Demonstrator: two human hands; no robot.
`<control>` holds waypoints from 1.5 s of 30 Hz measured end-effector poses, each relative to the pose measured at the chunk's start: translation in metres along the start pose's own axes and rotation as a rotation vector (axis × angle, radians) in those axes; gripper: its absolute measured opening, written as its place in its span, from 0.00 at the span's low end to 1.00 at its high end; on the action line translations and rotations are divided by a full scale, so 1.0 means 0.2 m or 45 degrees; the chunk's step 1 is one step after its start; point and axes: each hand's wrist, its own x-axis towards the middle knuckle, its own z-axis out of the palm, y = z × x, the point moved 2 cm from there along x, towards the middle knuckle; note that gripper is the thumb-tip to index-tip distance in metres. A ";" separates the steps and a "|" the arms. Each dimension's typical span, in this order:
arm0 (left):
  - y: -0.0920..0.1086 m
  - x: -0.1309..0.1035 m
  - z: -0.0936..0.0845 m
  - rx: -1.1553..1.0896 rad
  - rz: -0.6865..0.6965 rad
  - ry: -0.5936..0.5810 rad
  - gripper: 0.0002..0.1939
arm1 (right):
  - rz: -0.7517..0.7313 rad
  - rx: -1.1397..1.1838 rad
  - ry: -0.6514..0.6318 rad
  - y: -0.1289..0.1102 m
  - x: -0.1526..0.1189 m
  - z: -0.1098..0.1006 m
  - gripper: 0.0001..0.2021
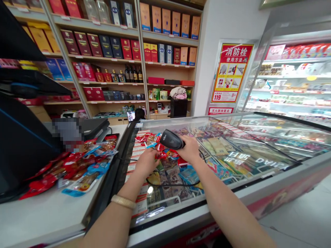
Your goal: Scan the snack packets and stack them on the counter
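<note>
A black barcode scanner [171, 139] is gripped in my right hand [190, 148], its head pointing left and its cable looping over the freezer glass. Below the scanner, small red and blue snack packets [165, 153] lie on the glass lid. My left hand [148, 162], a beige bangle on its wrist, is at the left side of these packets. Its fingers are curled and seem to pinch a packet, though the fingertips are partly hidden. More red and blue snack packets [85, 165] are heaped on the white counter to the left.
Under my arms is a glass-topped chest freezer [232, 203] full of packaged goods. A dark checkout screen [28, 137] stands on the white counter [46, 220] at left. Behind are shelves of boxed bottles [111, 58] and a person's head [139, 114]. A lit refrigerated display [292, 82] is at right.
</note>
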 end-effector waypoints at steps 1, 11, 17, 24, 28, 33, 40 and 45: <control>-0.01 0.00 0.00 -0.015 -0.009 -0.006 0.04 | 0.002 -0.007 0.000 0.00 0.00 0.00 0.10; -0.04 0.03 -0.14 -1.479 -0.672 0.636 0.08 | 0.024 0.001 0.016 0.00 0.00 -0.01 0.10; -0.02 0.02 -0.20 -1.796 -0.832 0.817 0.05 | 0.017 0.011 0.037 0.00 0.00 -0.01 0.09; -0.04 0.03 -0.21 -1.936 -0.857 0.922 0.06 | -0.035 -0.011 -0.019 -0.01 0.00 0.00 0.10; -0.04 0.03 -0.21 -1.997 -0.838 0.957 0.07 | -0.068 0.017 -0.096 -0.03 -0.01 0.01 0.13; -0.02 0.02 -0.22 -2.065 -0.831 0.946 0.07 | -0.105 0.049 -0.130 -0.05 -0.01 0.02 0.11; 0.01 0.02 -0.22 -2.076 -0.845 0.959 0.07 | -0.094 0.044 -0.133 -0.06 -0.02 0.02 0.09; 0.00 0.03 -0.21 -2.069 -0.832 0.958 0.07 | -0.087 0.046 -0.139 -0.05 -0.02 0.03 0.09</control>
